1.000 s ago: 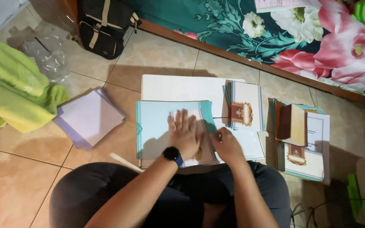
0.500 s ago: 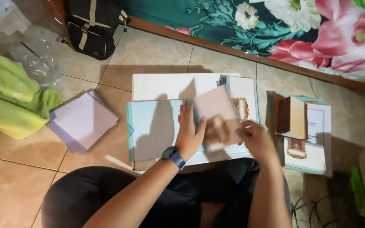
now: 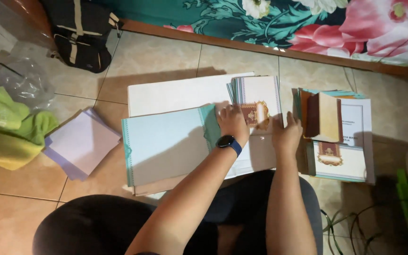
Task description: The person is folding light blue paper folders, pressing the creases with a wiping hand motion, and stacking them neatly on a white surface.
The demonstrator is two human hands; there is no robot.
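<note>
Under my left hand (image 3: 233,123) the stack of cards (image 3: 257,97) is smooth paper with a slight sheen, the ornament on it a glossy gold-brown print. Left of that hand the large pale sheet (image 3: 166,146) looks matt paper. Just right of my right hand (image 3: 286,137) the brown booklet (image 3: 324,117) has a smooth card cover. The floor (image 3: 166,59) beyond both hands is glossy ceramic tile.
</note>
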